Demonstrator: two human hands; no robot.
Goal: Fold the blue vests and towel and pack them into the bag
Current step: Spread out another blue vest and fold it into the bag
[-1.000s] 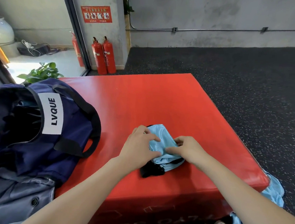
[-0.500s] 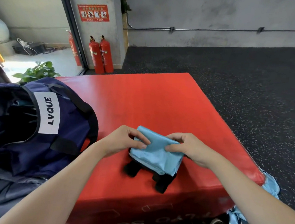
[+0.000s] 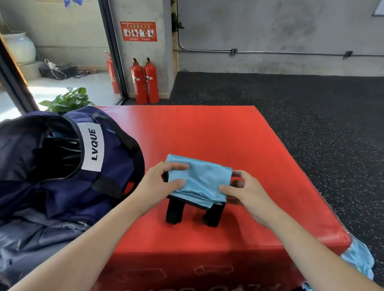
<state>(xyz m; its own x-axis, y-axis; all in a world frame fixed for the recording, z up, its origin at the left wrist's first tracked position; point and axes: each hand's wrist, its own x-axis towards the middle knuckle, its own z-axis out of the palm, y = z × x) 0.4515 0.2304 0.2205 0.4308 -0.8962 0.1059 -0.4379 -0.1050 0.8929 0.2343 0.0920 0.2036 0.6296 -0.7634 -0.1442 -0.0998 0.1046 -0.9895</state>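
Since half a second ago: your folded blue vest [image 3: 201,180] has come up off the red mat [image 3: 221,134] and been turned, so its long axis now runs left to right between your hands rather than slanting down toward you.

Item, blue vest: folded to a flat rectangle, held above the near middle of the mat. Upper face tilts toward you. Two black straps [image 3: 175,211] hang from its lower edge, pointing straight down, their ends at or just above the mat; contact cannot be told.

Item, left hand [image 3: 158,186]: pinches the vest's left short edge, thumb on top of the cloth, fingers curled at the far side.

Item, right hand [image 3: 249,194]: pinches the right short edge, thumb on the near face, fingers wrapped behind.

Item, navy bag [image 3: 54,164]: lies on the left of the mat, mouth gaping toward you, white label reading LVQUE beside the opening, black carry handle looped over its right side. Just left of your left hand, not touching the vest. Something pale blue shows deep inside the mouth; what it is cannot be told.

Item, further light blue cloth [image 3: 359,257]: on the dark speckled floor at the mat's near right corner, crumpled, partly hidden by the mat.

Item, two red fire extinguishers [image 3: 145,82]: upright against the pillar beyond the mat's far edge.
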